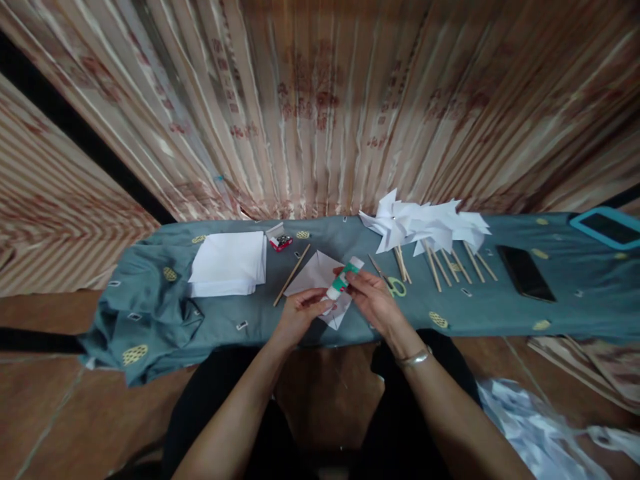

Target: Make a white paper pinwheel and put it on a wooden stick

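Note:
A green and white glue stick [340,283] is held at a slant between my two hands. My left hand [305,312] pinches its lower white end, and my right hand [369,293] grips the upper part. Beneath them a white paper square [313,270] with crease lines lies on the cloth, partly hidden by my hands. Left of the paper rests a thin wooden stick [292,275]. Scissors [397,287] with light green handles lie just right of my right hand.
Left stands a stack of white paper [230,260], beside a small red open box [279,239] of pins. Several paper pinwheels [430,223] on sticks lie at back right, near a black phone [525,273] and a blue-framed tablet [607,227]. A curtain hangs behind.

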{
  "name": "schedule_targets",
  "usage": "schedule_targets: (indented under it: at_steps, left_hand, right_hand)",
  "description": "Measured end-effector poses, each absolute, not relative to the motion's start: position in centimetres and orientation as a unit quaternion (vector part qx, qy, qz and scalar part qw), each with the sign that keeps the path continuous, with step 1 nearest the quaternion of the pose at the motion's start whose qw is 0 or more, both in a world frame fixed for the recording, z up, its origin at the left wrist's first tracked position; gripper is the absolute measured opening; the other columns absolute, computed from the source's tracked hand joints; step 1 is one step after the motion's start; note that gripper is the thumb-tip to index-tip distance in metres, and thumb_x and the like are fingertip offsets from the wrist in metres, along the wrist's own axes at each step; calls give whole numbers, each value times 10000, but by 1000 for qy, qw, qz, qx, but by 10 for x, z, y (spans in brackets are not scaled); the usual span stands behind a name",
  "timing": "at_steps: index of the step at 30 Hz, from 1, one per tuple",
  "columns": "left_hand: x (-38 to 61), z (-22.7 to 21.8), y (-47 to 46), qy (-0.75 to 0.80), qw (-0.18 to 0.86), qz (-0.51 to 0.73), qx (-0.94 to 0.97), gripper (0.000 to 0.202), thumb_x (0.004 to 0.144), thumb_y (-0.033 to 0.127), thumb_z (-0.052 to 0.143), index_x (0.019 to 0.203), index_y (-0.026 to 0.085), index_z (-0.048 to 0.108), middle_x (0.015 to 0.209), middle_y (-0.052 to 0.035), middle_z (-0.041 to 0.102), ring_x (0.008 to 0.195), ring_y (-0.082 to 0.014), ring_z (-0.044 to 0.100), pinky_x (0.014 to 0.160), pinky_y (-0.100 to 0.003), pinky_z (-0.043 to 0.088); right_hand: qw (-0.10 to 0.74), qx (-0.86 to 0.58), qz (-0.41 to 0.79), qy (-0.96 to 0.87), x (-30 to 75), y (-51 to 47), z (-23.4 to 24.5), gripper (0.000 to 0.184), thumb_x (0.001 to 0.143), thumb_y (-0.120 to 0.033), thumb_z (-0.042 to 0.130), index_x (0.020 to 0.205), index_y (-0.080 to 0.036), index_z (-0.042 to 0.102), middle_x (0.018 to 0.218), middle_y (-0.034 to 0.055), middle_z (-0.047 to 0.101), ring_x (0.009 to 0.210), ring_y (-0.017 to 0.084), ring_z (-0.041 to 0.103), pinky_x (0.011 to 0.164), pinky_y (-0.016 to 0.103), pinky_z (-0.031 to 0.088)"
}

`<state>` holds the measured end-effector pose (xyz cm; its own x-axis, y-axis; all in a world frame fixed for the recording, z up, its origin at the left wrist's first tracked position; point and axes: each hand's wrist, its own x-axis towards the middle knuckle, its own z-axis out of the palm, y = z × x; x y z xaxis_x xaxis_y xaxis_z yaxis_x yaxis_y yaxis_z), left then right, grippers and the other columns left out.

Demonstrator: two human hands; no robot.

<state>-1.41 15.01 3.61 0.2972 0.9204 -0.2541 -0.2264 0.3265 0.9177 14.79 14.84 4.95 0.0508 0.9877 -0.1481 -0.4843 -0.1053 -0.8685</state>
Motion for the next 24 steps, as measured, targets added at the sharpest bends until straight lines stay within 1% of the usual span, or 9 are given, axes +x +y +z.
schedule_targets:
  at_steps: [3, 5, 9, 12, 14, 17, 19, 21, 24]
  left_hand:
    - [-8, 33, 150, 428, 699, 408, 403, 372, 562, 345, 826, 862, 144, 739, 821, -73, 757, 708, -178, 679, 764, -324, 520]
    - [-4, 31, 151, 428, 703, 412, 390, 386, 571, 343, 823, 881, 133, 732, 846, -92, 755, 737, -184, 681, 771, -334, 524]
    - [-3, 31, 157, 435, 702, 438, 356, 413, 593, 345, 800, 931, 124, 711, 888, -106, 743, 804, -206, 682, 766, -354, 529]
    - [-13, 31, 166, 441, 673, 481, 348, 368, 629, 341, 746, 925, 127, 708, 939, -103, 730, 819, -181, 664, 752, -313, 514]
    - [-26, 29, 174, 457, 627, 518, 360, 335, 647, 338, 709, 915, 137, 704, 951, -91, 721, 794, -158, 645, 739, -287, 502]
    - [-52, 25, 190, 516, 524, 531, 421, 334, 709, 378, 640, 960, 161, 685, 984, -78, 699, 840, -174, 638, 777, -310, 500]
    - [-70, 20, 202, 570, 412, 490, 516, 323, 737, 371, 599, 978, 172, 683, 998, -77, 679, 885, -203, 630, 820, -348, 501]
    - [-85, 14, 214, 591, 294, 429, 617, 321, 735, 304, 575, 1010, 179, 682, 1046, -86, 646, 949, -228, 613, 891, -392, 487]
    - [-96, 6, 225, 582, 210, 355, 700, 328, 726, 220, 542, 1024, 184, 674, 1112, -97, 622, 1071, -262, 580, 974, -434, 462]
  right_hand:
    - [645, -402, 601, -248, 171, 159, 51, 231, 639, -350, 817, 802, -215, 726, 842, -10, 742, 684, 103, 639, 647, 203, 532]
    - [668, -387, 593, -226, 187, 166, 50, 211, 672, -346, 801, 814, -225, 702, 834, -29, 737, 683, 86, 646, 603, 170, 535]
    - [674, -382, 596, -211, 204, 173, 45, 222, 702, -372, 782, 823, -238, 653, 815, -43, 730, 740, 93, 674, 644, 177, 563]
    - [655, -401, 607, -204, 203, 171, 41, 249, 685, -386, 795, 813, -229, 651, 785, -35, 730, 723, 102, 678, 657, 192, 576]
    - [640, -414, 611, -215, 199, 169, 40, 263, 673, -388, 804, 814, -215, 665, 782, -20, 734, 705, 104, 678, 653, 189, 577]
    - [611, -431, 621, -235, 194, 167, 41, 289, 664, -400, 809, 814, -184, 688, 776, 14, 740, 673, 110, 679, 626, 179, 574]
    - [596, -435, 629, -246, 192, 168, 42, 297, 670, -410, 802, 817, -176, 693, 771, 30, 742, 666, 120, 684, 616, 185, 574]
    - [586, -434, 637, -253, 190, 169, 40, 283, 693, -415, 783, 823, -183, 689, 784, 34, 745, 685, 133, 693, 635, 206, 582]
    - [578, -420, 655, -247, 187, 170, 37, 250, 722, -411, 758, 829, -201, 674, 796, 24, 748, 720, 143, 704, 663, 225, 592]
